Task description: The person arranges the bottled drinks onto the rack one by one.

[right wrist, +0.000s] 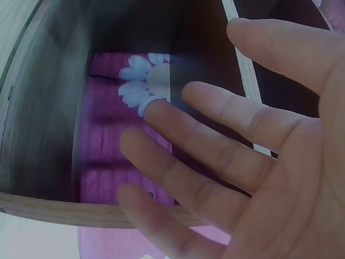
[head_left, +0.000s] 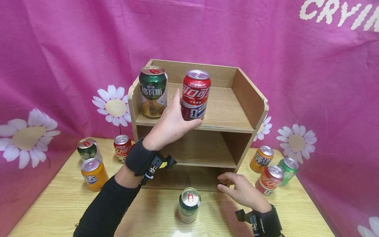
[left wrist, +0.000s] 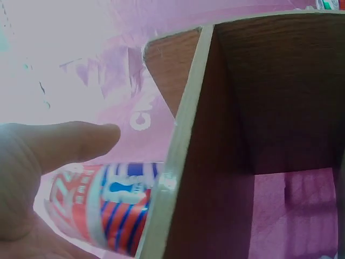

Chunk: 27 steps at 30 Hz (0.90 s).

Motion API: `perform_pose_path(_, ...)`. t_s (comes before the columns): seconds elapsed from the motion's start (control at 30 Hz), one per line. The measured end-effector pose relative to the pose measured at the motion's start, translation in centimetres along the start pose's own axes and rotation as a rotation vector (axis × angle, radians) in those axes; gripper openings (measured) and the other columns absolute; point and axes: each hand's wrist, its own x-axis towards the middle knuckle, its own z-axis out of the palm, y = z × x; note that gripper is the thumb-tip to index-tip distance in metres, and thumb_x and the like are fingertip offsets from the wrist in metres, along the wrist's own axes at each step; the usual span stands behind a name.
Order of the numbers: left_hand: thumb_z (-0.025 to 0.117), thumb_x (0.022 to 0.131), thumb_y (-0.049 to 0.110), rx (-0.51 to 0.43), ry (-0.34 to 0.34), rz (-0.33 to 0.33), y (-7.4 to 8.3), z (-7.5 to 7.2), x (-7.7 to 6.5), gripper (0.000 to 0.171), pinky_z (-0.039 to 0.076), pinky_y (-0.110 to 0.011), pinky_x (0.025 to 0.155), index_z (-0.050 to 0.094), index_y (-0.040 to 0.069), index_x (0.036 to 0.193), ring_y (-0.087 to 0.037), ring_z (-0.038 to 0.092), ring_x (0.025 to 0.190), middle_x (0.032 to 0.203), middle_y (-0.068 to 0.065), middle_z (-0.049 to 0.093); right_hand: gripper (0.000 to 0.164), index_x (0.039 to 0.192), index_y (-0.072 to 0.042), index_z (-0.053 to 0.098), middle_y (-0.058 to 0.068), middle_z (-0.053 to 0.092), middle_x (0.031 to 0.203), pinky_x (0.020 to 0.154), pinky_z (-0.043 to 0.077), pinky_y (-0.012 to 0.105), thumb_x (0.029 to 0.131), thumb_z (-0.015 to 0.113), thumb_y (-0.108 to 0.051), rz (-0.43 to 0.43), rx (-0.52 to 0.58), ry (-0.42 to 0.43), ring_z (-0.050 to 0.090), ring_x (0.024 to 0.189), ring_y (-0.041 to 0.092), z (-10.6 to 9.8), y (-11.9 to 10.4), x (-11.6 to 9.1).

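Observation:
On the top board of a small wooden shelf [head_left: 219, 98], a red Coca-Cola can [head_left: 196, 95] stands upright near the front edge. My left hand [head_left: 174, 123] is at its left and front side, index finger and thumb extended. In the left wrist view the thumb [left wrist: 81, 141] is apart from the can [left wrist: 102, 208]; the other fingers are mostly hidden. Left of it stands a green-and-gold can [head_left: 153, 93]. My right hand [head_left: 241, 191] is beside the shelf's lower right front, its fingers [right wrist: 199, 143] spread and relaxed, holding nothing.
Another green-topped can [head_left: 189, 205] stands on the table in front of the shelf. At left are a green can [head_left: 88, 149], an orange can [head_left: 94, 174] and a red can [head_left: 122, 148]. At right are orange [head_left: 262, 159], red [head_left: 269, 180] and green [head_left: 288, 171] cans.

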Motion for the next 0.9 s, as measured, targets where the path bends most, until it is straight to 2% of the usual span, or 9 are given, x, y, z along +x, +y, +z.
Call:
perform_pose_path(0.23,0.07,0.084,0.036,0.177,-0.038,-0.108,0.4,-1.2,-2.5,0.098,0.022,-0.039,0.111,0.007,-0.001,0.15,-0.025,0.024,0.138,0.153,-0.018,0.02,0.022,0.105,-0.011,0.066,-0.002,0.067,0.096,0.077,0.052,0.039,0.09,0.065,-0.027,0.018,-0.005,-0.006,0.062,0.086,0.008,0.2,-0.2,0.2)
perform_pose_path(0.3,0.068,0.085,0.038,0.207,-0.045,-0.086,0.3,-1.5,-3.3,0.091,0.027,-0.041,0.109,0.016,0.0,0.149,-0.025,0.031,0.135,0.15,-0.017,0.029,0.021,0.105,-0.012,0.066,-0.002,0.067,0.096,0.077,0.052,0.04,0.09,0.065,-0.026,0.025,-0.005,-0.006,0.061,0.086,0.007,0.3,-0.2,0.1)
perform_pose_path(0.4,0.068,0.086,0.033,0.196,-0.063,0.009,-0.1,-2.1,-4.8,0.072,0.036,-0.041,0.103,0.037,0.002,0.143,-0.024,0.045,0.126,0.139,-0.014,0.046,0.02,0.105,-0.012,0.066,-0.003,0.067,0.096,0.077,0.052,0.039,0.09,0.065,-0.025,0.018,-0.005,-0.008,0.061,0.086,0.007,0.3,-0.2,0.1)
perform_pose_path(0.53,0.068,0.087,0.023,0.137,-0.122,0.122,-1.6,-3.1,-6.9,0.039,0.046,-0.039,0.093,0.06,0.009,0.123,-0.017,0.057,0.11,0.119,-0.002,0.062,0.021,0.105,-0.01,0.065,-0.003,0.067,0.097,0.076,0.052,0.038,0.091,0.064,-0.026,-0.016,0.004,-0.012,0.062,0.087,0.009,0.4,-0.1,0.3)
perform_pose_path(0.63,0.067,0.088,0.018,0.114,-0.161,0.142,-3.3,-3.7,-8.2,0.022,0.049,-0.038,0.087,0.067,0.013,0.11,-0.011,0.058,0.103,0.107,0.005,0.065,0.02,0.105,-0.009,0.065,-0.002,0.067,0.097,0.076,0.052,0.037,0.091,0.064,-0.023,-0.027,0.022,-0.023,0.062,0.087,0.01,0.5,-0.1,0.5)
perform_pose_path(0.8,0.066,0.089,0.014,0.085,-0.225,0.157,-6.6,-4.4,-9.9,0.014,0.05,-0.035,0.081,0.068,0.013,0.103,-0.01,0.06,0.098,0.102,0.006,0.065,0.019,0.109,-0.008,0.063,0.0,0.065,0.1,0.075,0.052,0.034,0.091,0.063,-0.012,-0.001,0.095,-0.096,0.062,0.088,0.012,1.1,-0.4,0.7)
perform_pose_path(0.9,0.065,0.09,0.016,0.071,-0.259,0.119,-8.5,-4.7,-10.9,0.013,0.051,-0.031,0.077,0.068,0.015,0.103,-0.01,0.059,0.096,0.104,0.006,0.065,0.026,0.114,-0.005,0.061,0.007,0.064,0.106,0.079,0.052,0.034,0.088,0.061,-0.003,-0.004,0.138,-0.141,0.062,0.092,0.019,1.7,-0.6,0.8)
